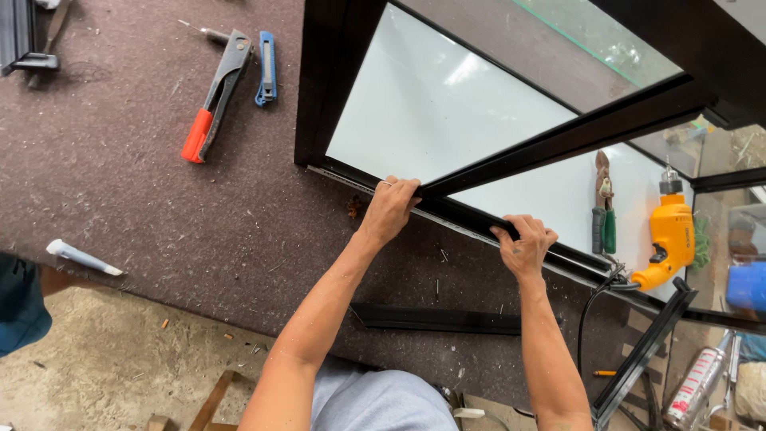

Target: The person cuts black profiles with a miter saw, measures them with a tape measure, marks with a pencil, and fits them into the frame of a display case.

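A black metal window frame (335, 88) with white panels lies on a dark felt-covered bench (159, 199). My left hand (389, 209) grips the near rail of the frame where a black cross bar (574, 132) meets it. My right hand (523, 246) is closed over the same near rail further right. A thin strip (467, 231) runs along the rail's edge between my two hands.
A riveter with red handles (214, 94) and a blue utility knife (266, 69) lie at the far left. A yellow drill (669, 239) and green-handled snips (604, 209) rest on the panel. A loose black bar (439, 319) and a white tube (80, 257) lie near the bench edge.
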